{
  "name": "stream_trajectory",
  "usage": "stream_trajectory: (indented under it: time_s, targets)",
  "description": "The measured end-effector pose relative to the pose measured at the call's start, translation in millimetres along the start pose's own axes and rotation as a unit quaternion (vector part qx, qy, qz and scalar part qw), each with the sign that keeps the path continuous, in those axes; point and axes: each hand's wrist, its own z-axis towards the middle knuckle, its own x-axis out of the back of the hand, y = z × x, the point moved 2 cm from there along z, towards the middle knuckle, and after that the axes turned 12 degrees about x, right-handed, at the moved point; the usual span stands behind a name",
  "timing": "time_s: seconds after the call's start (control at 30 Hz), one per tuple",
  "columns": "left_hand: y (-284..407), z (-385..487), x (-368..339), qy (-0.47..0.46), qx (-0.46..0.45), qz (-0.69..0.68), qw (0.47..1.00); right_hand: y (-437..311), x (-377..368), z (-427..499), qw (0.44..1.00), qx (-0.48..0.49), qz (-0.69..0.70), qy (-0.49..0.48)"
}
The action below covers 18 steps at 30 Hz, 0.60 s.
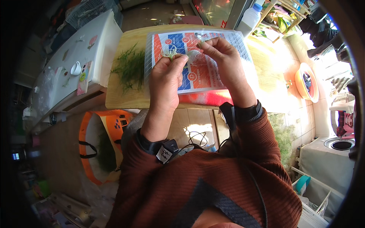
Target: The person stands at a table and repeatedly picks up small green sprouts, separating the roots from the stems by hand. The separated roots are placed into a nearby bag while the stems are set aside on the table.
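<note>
My left hand (166,78) pinches a small tuft of pale green and white strands (170,53) between thumb and fingers. To its right and slightly farther out, my right hand (226,58) pinches a small pale piece (200,37), too small to identify. Both hands are above a printed plastic sheet (186,78) in red, blue and white, which bears writing. A small whitish clump (194,57) shows between the hands. Left of the sheet, a loose heap of feathery green sprigs (129,67) lies on the wooden table (114,95).
A red patterned cloth (206,97) shows under the sheet's near edge. On the white cabinet (98,42) at left are a white cup (76,68) and a phone-like object (84,78). An orange bag (83,134) with greenery stands below. At right are a bottle (249,20) and an orange basin (302,85).
</note>
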Motion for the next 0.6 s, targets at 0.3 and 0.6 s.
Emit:
stream_trajectory:
  time_s: [0.3,0.6]
  targets:
    - [-1.3,-4.7,-13.1,0.008,-0.069,0.004,0.998,-13.1,-20.6,-19.0,0.932,-0.066,0.356,-0.023]
    - [-4.2,-5.4,-12.7,0.009,-0.079,0.013,0.997,-14.1,-22.5,-23.1,0.938,-0.052,0.342,0.005]
